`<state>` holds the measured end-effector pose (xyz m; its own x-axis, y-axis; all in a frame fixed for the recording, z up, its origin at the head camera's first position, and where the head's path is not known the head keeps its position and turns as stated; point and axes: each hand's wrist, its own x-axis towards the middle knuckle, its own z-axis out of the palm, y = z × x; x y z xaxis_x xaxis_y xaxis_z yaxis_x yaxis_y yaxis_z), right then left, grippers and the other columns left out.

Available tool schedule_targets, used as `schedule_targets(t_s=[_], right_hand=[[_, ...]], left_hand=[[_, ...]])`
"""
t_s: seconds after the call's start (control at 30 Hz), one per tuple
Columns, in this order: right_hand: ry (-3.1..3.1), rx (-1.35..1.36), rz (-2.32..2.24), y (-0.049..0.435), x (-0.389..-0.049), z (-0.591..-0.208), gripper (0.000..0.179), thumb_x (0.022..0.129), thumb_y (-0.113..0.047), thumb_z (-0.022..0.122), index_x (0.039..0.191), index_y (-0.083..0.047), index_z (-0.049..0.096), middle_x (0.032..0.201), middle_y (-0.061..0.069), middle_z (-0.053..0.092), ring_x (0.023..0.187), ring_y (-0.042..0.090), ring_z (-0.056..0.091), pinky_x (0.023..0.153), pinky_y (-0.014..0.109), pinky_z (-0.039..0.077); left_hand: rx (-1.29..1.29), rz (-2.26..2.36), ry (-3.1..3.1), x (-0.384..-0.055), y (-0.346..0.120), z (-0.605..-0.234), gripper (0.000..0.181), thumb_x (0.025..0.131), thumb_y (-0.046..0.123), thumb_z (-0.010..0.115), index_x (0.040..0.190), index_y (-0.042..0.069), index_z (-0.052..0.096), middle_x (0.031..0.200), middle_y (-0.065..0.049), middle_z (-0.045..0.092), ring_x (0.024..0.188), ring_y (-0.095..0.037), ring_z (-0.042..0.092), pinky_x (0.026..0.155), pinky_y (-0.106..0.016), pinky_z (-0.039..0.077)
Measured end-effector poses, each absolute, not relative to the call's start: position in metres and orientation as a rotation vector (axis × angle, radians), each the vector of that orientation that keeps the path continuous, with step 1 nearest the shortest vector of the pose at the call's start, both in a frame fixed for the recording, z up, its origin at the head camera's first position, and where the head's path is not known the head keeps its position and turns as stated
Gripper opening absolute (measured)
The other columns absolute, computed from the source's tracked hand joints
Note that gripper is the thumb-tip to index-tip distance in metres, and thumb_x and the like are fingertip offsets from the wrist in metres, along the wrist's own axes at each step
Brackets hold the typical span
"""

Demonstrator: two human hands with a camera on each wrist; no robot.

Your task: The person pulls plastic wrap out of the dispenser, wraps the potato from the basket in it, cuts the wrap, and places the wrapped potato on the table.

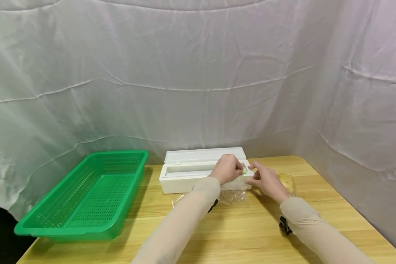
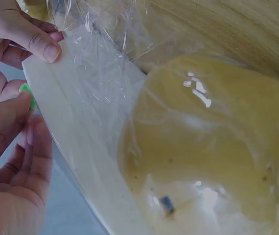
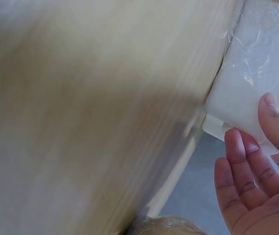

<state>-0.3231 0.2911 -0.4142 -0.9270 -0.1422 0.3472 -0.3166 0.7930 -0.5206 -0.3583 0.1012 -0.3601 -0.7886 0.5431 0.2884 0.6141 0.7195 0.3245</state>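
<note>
A long white cling film dispenser [image 1: 181, 186] stands on the table with its lid [image 1: 204, 155] tipped back. My left hand [image 1: 227, 169] is over its right end, thumb and finger pinching the small green slide cutter [image 2: 27, 93]. With my right hand [image 1: 267, 182] I grip the dispenser's right end, thumb on the front face and fingers round the corner. Clear cling film [image 2: 100, 68] hangs crumpled down the front. Under the film, close to the left wrist camera, lies a large yellow-brown potato [image 2: 213, 132]; my left forearm hides it in the head view.
Another potato [image 1: 286, 183], shiny as if wrapped, sits just beyond my right wrist. A green plastic basket [image 1: 118, 220] takes up the left of the wooden table [image 1: 244, 234]. Grey cloth [image 1: 198, 73] hangs behind and along the sides.
</note>
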Motion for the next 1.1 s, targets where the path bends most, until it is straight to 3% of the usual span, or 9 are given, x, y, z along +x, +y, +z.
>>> schedule_targets(t_s=[0.2, 0.73, 1.1], right_hand=[[-2.695, 0.366, 0.851, 0.2906, -0.3239, -0.4131, 0.042, 0.09, -0.016, 0.087, 0.12, -0.005, 0.06, 0.081, 0.006, 0.073, 0.07, 0.016, 0.064, 0.068, 0.036, 0.053], [-2.714, 0.35, 0.855, 0.2921, -0.3232, -0.4116, 0.04, 0.091, -0.017, 0.087, 0.119, -0.007, 0.059, 0.081, 0.005, 0.073, 0.07, 0.016, 0.063, 0.069, 0.035, 0.051], [-2.71, 0.354, 0.843, 0.2919, -0.3227, -0.4117, 0.041, 0.09, -0.016, 0.088, 0.119, -0.006, 0.061, 0.083, 0.008, 0.073, 0.073, 0.018, 0.066, 0.069, 0.037, 0.054]], left_hand=[[-0.908, -0.52, -2.756, -0.3584, 0.0979, -0.36, 0.009, 0.095, 0.025, 0.084, 0.103, 0.022, 0.089, 0.115, 0.002, 0.078, 0.112, -0.017, 0.071, 0.098, -0.03, 0.058], [-0.842, -0.517, -2.807, -0.3619, 0.0953, -0.36, 0.012, 0.095, 0.032, 0.083, 0.106, 0.029, 0.088, 0.115, 0.012, 0.082, 0.108, -0.015, 0.076, 0.087, -0.035, 0.061], [-0.847, -0.573, -2.813, -0.3624, 0.0917, -0.3602, 0.009, 0.095, 0.031, 0.084, 0.102, 0.028, 0.088, 0.114, 0.013, 0.082, 0.107, -0.015, 0.076, 0.088, -0.035, 0.061]])
